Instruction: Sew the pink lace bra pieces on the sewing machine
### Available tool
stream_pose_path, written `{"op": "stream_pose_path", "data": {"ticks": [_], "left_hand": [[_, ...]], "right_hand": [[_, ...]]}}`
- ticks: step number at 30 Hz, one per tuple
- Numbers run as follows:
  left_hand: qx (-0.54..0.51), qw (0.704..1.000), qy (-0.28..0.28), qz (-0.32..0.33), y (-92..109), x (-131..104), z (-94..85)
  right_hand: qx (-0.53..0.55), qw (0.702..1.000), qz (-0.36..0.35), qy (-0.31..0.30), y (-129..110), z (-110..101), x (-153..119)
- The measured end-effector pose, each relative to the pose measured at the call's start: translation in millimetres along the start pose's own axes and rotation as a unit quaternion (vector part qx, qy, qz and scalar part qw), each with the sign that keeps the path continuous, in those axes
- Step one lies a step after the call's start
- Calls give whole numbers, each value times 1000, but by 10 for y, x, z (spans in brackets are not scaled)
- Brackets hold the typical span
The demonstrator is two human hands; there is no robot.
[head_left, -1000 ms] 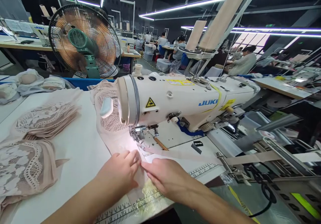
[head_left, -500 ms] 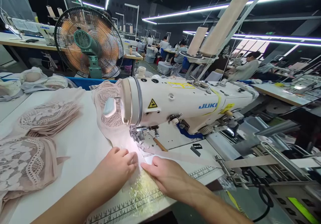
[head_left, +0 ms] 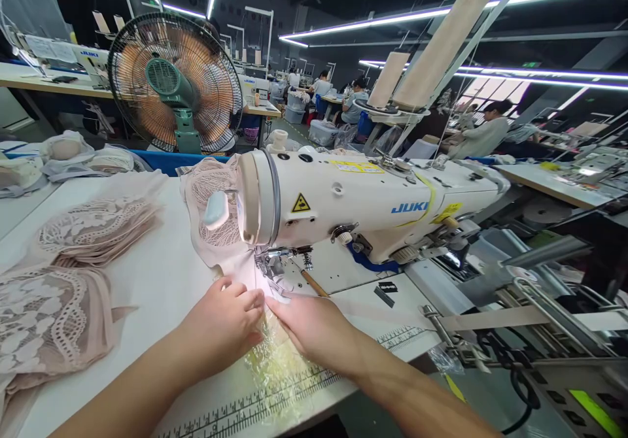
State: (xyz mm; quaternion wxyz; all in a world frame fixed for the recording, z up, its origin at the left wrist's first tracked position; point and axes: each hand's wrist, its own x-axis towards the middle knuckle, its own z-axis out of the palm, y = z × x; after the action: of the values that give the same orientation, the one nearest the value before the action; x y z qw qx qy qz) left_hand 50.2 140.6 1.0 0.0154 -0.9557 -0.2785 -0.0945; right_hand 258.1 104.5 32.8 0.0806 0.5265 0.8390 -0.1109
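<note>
Two hands lie flat on our sewing table (head_left: 161, 281), close before the presser foot (head_left: 275, 274). Our left hand (head_left: 223, 323) presses palm down, fingers loosely curled, on the pale pink fabric piece (head_left: 243, 273) that runs under the foot. Our right hand (head_left: 314, 327) lies beside it with fingers stretched out, fingertips pinning the edge of the same fabric just short of the needle; neither hand grips anything. The two hands nearly touch at the fingertips. Under our wrists we see a printed ruler (head_left: 275, 399) along the table's front edge. To the left sit stacks of lace pieces (head_left: 73, 261). Above the fabric stands the white sewing machine (head_left: 363, 199), lit at the needle. Behind it rise thread cones (head_left: 441, 46), and to the left a green fan (head_left: 174, 82). Farther back, other people (head_left: 483, 134) sit at their tables.
</note>
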Motion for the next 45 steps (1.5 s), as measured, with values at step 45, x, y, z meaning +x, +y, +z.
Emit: {"op": "stream_pose_path", "data": {"ticks": [45], "left_hand": [[79,926,-50,-366,-367,210,-115]], "right_hand": [[62,994,23,85,-77,410,84]]}}
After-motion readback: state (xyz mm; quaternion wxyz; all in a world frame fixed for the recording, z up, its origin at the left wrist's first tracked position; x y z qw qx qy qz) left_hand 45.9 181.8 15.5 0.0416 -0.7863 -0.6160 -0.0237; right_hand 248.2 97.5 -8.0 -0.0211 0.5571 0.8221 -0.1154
